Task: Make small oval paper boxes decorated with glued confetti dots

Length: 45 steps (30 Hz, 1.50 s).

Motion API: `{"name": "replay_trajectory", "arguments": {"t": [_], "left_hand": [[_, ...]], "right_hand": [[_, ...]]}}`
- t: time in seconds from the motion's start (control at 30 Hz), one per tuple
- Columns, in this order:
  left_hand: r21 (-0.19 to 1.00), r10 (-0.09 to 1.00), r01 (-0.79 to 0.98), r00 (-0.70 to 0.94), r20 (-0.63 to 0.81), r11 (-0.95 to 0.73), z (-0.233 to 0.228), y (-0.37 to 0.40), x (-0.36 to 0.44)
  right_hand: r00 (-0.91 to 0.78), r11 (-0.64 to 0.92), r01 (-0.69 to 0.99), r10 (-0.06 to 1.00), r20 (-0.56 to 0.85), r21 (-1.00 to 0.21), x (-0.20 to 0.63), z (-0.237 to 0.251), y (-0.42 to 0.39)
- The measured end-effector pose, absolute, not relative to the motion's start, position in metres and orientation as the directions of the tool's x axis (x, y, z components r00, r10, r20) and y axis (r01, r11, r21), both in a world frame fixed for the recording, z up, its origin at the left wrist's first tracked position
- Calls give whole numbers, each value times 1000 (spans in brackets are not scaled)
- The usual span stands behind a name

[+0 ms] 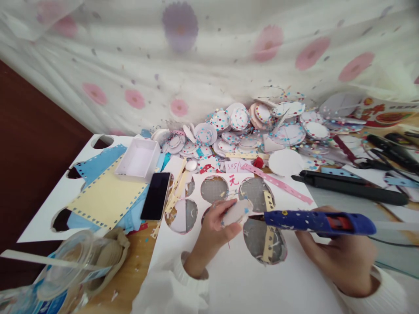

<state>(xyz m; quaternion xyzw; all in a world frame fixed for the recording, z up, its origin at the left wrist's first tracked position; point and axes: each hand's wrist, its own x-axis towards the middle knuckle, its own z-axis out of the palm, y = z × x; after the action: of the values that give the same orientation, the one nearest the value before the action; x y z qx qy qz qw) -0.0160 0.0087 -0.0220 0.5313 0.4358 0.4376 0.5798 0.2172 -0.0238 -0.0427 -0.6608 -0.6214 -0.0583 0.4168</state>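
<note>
My left hand (214,226) pinches a small white paper disc (236,211) above a white sheet (229,270) with round holes cut in it. My right hand (340,257) grips a blue hot glue gun (319,221). The gun lies level and its nozzle touches the right edge of the disc. Both wrists wear white sleeves.
A heap of decorated paper discs (248,126) fills the back of the table. A black phone (156,196), a white box (139,159) and yellow and blue paper (104,196) lie at left. Black tools (353,186) and scissors (369,163) lie at right. Clear plastic cups (75,261) stand at front left.
</note>
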Motion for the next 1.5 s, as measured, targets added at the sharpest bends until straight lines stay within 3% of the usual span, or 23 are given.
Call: {"name": "replay_trajectory", "arguments": {"t": [0.7,1.23,1.5], "left_hand": [[989,974,-94,208,-95,116,-21,9,-16],[993,970,-60,229,-82,98,-21,10,-16],[993,970,-62,226,-87,104,-19,9,-15]], "right_hand": [[222,86,870,811,541,-486,213,-34,-26],[205,123,873,786,583,-472,216,-38,-24],[140,142,922,747,650,-362,224,-44,-20]]}}
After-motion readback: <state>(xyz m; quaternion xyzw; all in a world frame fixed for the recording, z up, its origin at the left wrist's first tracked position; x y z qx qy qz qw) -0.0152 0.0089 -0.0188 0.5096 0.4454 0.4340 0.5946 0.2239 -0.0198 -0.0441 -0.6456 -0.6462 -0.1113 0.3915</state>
